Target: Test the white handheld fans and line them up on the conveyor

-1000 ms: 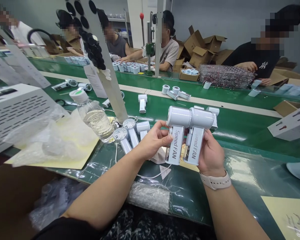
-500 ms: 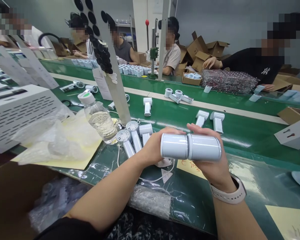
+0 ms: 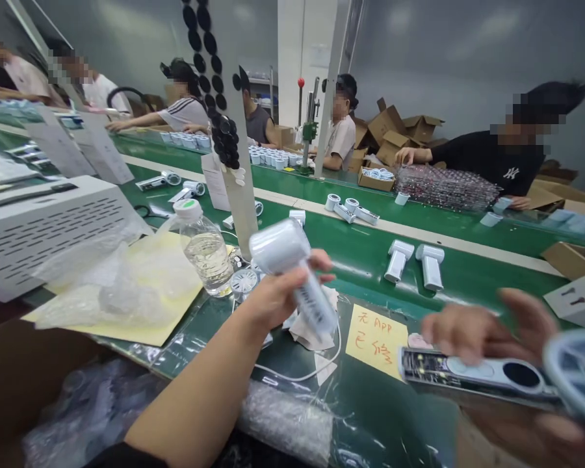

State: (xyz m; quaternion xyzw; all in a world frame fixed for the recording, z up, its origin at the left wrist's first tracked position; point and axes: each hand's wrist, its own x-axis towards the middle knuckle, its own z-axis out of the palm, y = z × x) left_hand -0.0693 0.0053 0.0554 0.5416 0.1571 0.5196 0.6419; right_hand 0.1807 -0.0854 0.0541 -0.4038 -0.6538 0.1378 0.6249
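My left hand [image 3: 273, 300] is closed around the handle of a pale blue handheld fan [image 3: 280, 248], raised over the table with its cylindrical head tilted up to the left. At the lower right, my right hand [image 3: 461, 326], blurred, grips a second handheld fan [image 3: 487, 374]. The inside of its handle shows a circuit board, and its ring-shaped head is cut by the right edge. Behind my left hand lies another fan [image 3: 244, 282], partly hidden. A yellow note [image 3: 370, 335] with red handwriting lies between my hands.
A bottle [image 3: 207, 257] stands left beside a post [image 3: 238, 208]. Two fans [image 3: 429, 265] lie on the green conveyor, and others farther back. Plastic bags cover yellow paper [image 3: 160, 312]. A bubble-wrap roll [image 3: 287, 422] lies at the front edge. Several co-workers sit across.
My hands have separated; the two fans were held side by side. The left fan turned with its handle to the lower right. The right one moved right and nearer, turned to show its open handle.
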